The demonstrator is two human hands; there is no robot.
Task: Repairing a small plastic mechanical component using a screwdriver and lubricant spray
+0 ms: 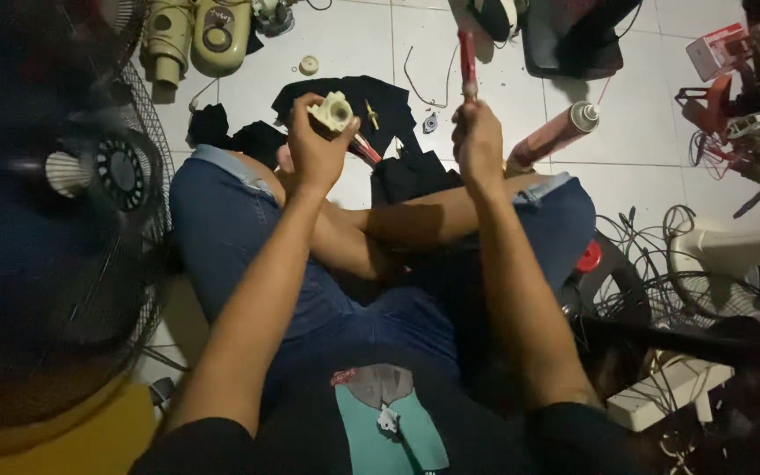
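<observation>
- my left hand point(314, 145): raised over my crossed legs, grip closed around a small cream plastic part point(333, 112) with a round opening; the part sits at my fingertips, above the black cloth point(371, 97) spread on the floor.
- my right hand point(477, 141): fist shut on the lower end of a red-handled tool point(467, 62), which stands nearly upright and reaches up past my knuckles; its tip is blurred.
- the two hands are apart, the cream part to the left of the tool, not touching it.
- red spray can point(556, 135): lies tilted on the white tiled floor point(644, 123), just right of my right hand, near my knee.
- small metal pieces point(430, 123) and a thin bent wire point(415, 79): on the floor beside the black cloth, between my hands and beyond them.
- cream fan motor housings point(195, 40): top left on the floor, well apart from my hands.
- fan grille point(120, 176): dark wire guard at the left, beside my knee.
- loose cables point(653, 233) and red and white fan parts point(749, 79): at the right.
</observation>
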